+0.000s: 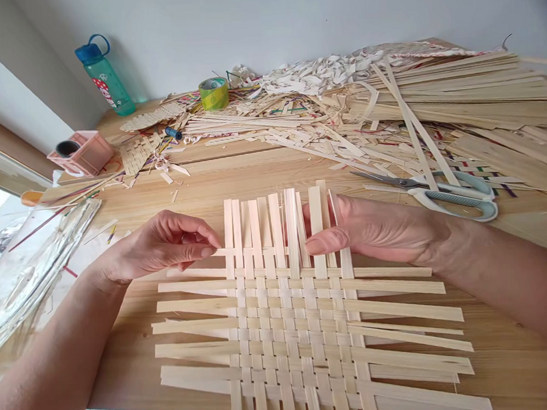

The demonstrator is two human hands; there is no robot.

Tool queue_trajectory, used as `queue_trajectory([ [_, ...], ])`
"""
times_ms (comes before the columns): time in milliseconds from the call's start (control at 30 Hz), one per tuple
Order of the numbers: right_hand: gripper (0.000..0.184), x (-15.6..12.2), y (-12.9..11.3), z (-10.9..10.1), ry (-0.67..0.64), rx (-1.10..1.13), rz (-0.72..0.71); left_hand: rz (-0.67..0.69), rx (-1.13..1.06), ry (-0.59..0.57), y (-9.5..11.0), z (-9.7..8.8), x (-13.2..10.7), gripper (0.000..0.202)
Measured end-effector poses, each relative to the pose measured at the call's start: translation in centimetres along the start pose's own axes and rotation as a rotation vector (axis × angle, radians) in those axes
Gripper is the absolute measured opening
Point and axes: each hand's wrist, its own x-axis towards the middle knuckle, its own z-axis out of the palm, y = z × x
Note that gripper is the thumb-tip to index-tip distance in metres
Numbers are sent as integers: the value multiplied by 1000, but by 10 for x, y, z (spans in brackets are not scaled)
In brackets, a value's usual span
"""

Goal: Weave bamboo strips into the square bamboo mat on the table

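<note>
Left hand (pixel 164 245): fingers nearly closed, thumb and fingertips (pixel 209 247) pinching the left end of a crosswise bamboo strip (pixel 243 251) at the far edge of the weave. Right hand (pixel 373 229): thumb (pixel 320 244) lies flat on the same strip's line, other fingers partly open and tucked behind the upright strips; firm grip or just contact, cannot tell. Woven bamboo-strip mat (pixel 305 327) lies flat on the pine tabletop (pixel 183 192), near edge, between the hands and just below them. Plain over-under weave, one strip set runs left-right, the other near-far; loose ends stick out on all sides, longest to the right. Kitchen scissors (pixel 455 195) lie right of the right hand, blades pointing left. Far side: big stack of bamboo strips (pixel 443 87), offcuts, roll of tape (pixel 214 93), green water bottle (pixel 103 76), pink holder (pixel 82 154). Clear plastic sheet (pixel 34 271) lies at left.
</note>
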Motion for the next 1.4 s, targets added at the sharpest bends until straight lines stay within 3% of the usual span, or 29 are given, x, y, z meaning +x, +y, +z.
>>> queue_trajectory([
  [267,14,-1,-7,-1,2,-196,-25,-35,-47,-7,3,-1,-2,19],
  [467,23,-4,-21,-9,-189,-264,45,-42,-60,-11,3,-2,-4,20],
  [700,26,-2,-18,3,39,-289,51,-43,0,1,6,-3,-9,21],
  [1000,24,-4,-14,26,67,-113,78,-77,55,15,18,1,-11,18],
  [1200,23,2,-4,27,168,-80,49,-67,31,17,15,0,-10,16],
  [1400,18,3,0,26,230,-89,113,-67,-49,-7,9,-3,-5,11],
])
